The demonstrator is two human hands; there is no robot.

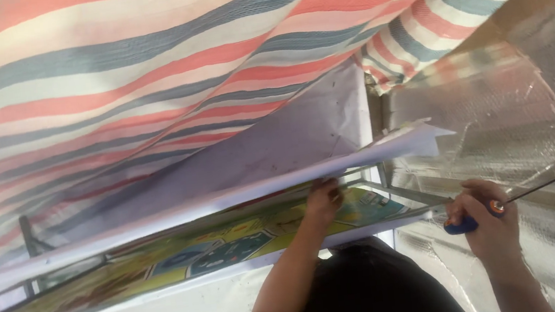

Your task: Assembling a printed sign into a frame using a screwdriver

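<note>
Two bare hands work under a canopy of red, blue and white striped tarpaulin (143, 74). The right hand (491, 226) is clenched around the blue-and-orange handle of a screwdriver (539, 187), whose thin metal shaft runs up and to the right across a wall of silvery bubble foil (496, 117), so its long axis points away from the left hand, toward the frame's right edge. The left hand (324, 199) reaches up and away from the body to a colourful printed board (218, 250) lying on a thin metal frame (407, 193); its fingers sit at the board's upper edge, just under a sheet of pale white paper (277, 156) that droops over it, and whether they pinch the board or only press on it cannot be told. The tool is well apart from the left hand, held entirely by the right, near the frame's right corner.
</note>
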